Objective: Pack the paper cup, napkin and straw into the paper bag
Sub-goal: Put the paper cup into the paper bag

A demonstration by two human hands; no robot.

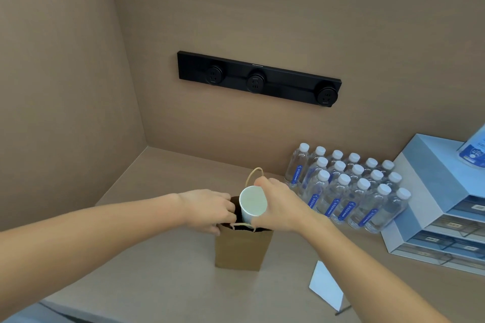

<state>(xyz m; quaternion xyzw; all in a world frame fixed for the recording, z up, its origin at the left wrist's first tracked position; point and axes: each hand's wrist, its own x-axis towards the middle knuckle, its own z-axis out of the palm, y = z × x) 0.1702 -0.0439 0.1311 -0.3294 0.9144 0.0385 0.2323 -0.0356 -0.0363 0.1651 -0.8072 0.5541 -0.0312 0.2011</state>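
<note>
Over the brown paper bag [240, 250], right grip [279, 206] around smooth white paper cup [252, 204], left grip [210, 208] pinching bag rim.

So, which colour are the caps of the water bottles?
White, on all the water bottles; their labels are blue. The head view, the only one, shows it.

The paper bag [240, 249] stands upright on the counter [147, 278], mid-frame, with the paper cup [252, 204] at its open mouth, left hand [210, 208] on the bag's left rim, right hand [278, 204] on the cup's right. To the right stand water bottles [349, 186], drawer units [441, 217] beyond them, and the napkin [326, 286] lies front-right of the bag. On the wall behind sits a socket strip [258, 78].
</note>
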